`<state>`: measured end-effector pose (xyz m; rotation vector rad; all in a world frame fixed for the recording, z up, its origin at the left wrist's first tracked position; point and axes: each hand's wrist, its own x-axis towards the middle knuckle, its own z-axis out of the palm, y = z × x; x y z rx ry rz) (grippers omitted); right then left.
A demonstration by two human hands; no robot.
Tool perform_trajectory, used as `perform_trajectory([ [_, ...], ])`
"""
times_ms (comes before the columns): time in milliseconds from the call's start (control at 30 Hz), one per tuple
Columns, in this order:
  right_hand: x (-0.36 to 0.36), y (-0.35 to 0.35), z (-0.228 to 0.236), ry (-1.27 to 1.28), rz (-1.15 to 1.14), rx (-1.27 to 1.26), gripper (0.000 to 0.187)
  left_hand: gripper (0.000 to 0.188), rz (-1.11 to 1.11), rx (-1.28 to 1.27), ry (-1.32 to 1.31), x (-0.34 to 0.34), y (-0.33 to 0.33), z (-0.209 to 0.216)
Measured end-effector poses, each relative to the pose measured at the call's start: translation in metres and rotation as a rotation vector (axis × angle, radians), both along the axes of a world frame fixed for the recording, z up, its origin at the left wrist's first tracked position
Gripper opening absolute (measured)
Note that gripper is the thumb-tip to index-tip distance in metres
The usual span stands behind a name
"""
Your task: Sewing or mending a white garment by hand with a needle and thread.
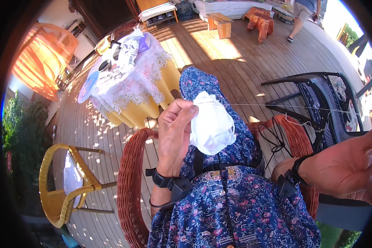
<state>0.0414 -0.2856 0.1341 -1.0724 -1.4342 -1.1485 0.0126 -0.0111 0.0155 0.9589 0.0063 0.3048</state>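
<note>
My left hand (173,128) pinches the edge of a bunched white cloth (213,126) between thumb and fingers. The cloth is gathered into a rounded, puffy shape above my lap. From its upper right side a thin white thread (252,104) runs taut to the right. At the right edge of the view my right hand (343,169) is stretched far out from the cloth, its fingers curled. The thread leads toward its fingertips, which lie partly in shadow at the rim; whether a needle is there cannot be seen.
I sit in a reddish wicker armchair (130,186). Ahead left stands a table with a lace cloth (128,89) and several items on it. A yellow wicker chair (49,186) is left, a black folding chair (318,103) right. A person (304,16) stands far right near a wooden bench (220,25).
</note>
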Motion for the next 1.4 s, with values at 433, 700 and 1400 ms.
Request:
perform_trajectory([
  [433,0.017,0.105,-0.085,0.626,-0.160,-0.375,0.022,0.007,-0.024,-0.033,-0.019,-0.001,0.000,0.004],
  [700,0.021,0.109,-0.093,0.639,-0.210,-0.420,0.021,0.008,0.015,0.018,-0.027,-0.002,-0.003,0.005],
  [1400,0.021,0.112,-0.093,0.634,-0.226,-0.421,0.020,0.009,0.030,0.000,-0.068,0.000,-0.001,-0.001],
])
